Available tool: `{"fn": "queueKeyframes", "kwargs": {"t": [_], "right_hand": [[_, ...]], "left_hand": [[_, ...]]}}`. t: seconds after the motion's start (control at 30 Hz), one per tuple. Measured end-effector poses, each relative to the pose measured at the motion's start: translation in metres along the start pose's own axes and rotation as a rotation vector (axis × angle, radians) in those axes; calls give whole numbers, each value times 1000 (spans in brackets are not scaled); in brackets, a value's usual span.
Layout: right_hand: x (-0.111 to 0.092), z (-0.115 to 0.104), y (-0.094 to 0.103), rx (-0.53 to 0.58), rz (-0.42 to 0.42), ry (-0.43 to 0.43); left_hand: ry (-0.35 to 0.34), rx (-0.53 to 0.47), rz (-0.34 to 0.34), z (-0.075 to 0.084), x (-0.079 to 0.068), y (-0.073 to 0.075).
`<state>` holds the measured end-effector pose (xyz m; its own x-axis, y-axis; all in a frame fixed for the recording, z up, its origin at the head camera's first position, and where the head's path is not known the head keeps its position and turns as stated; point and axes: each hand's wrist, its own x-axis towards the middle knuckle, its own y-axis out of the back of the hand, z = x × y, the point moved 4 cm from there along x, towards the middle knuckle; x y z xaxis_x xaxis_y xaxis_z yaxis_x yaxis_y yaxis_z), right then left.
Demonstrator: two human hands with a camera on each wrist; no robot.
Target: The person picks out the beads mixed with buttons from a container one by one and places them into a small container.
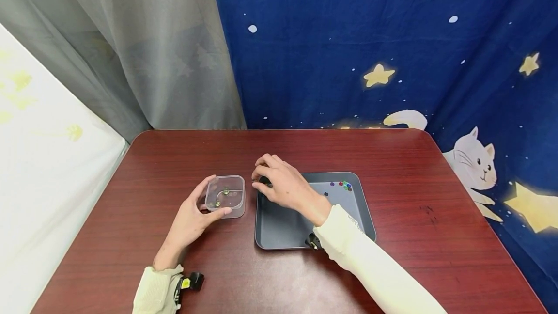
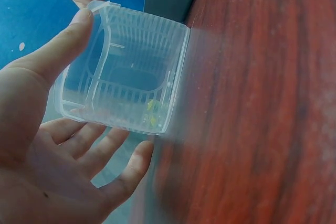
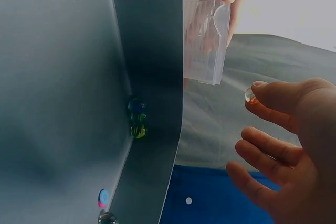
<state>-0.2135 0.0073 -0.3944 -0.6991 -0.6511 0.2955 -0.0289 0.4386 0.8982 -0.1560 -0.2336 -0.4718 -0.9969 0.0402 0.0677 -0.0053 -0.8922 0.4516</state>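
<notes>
A clear plastic box point(image 1: 236, 211) stands on the table left of the tray. My left hand point(image 1: 190, 220) holds it, the thumb on its near side and the fingers round the far side. Green-yellow marbles point(image 2: 153, 113) lie inside. Between thumb and forefinger, my right hand point(image 1: 281, 183) pinches a clear marble with orange in it point(image 3: 250, 96), just right of the box and above the tray's left edge. In the head view that marble is hard to make out. The dark grey tray point(image 1: 279, 237) lies under the right hand and forearm.
Coloured marbles point(image 1: 346, 186) cluster in the tray's far right corner, with a few small dark pieces nearby. A blue and pink piece point(image 3: 103, 198) shows in the right wrist view. The red-brown wooden table point(image 1: 414, 217) backs onto grey and blue curtains point(image 1: 305, 62).
</notes>
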Motion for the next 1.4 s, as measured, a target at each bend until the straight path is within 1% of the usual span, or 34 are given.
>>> {"fn": "queueKeyframes", "kwargs": {"t": [0.2, 0.5, 0.67, 0.87, 1.07, 1.4], "right_hand": [[1, -2, 0, 21, 10, 8], [4, -6, -5, 23, -11, 23], [5, -10, -5, 23, 0, 54], [6, -14, -9, 18, -12, 82], [6, -15, -12, 0, -20, 85], [5, -20, -15, 18, -20, 92]], "left_hand": [[5, 9, -1, -1, 0, 0], [5, 2, -5, 0, 1, 0], [2, 11, -6, -1, 2, 0], [-1, 14, -2, -1, 2, 1], [9, 10, -9, -1, 1, 0], [24, 16, -15, -1, 0, 0]]}}
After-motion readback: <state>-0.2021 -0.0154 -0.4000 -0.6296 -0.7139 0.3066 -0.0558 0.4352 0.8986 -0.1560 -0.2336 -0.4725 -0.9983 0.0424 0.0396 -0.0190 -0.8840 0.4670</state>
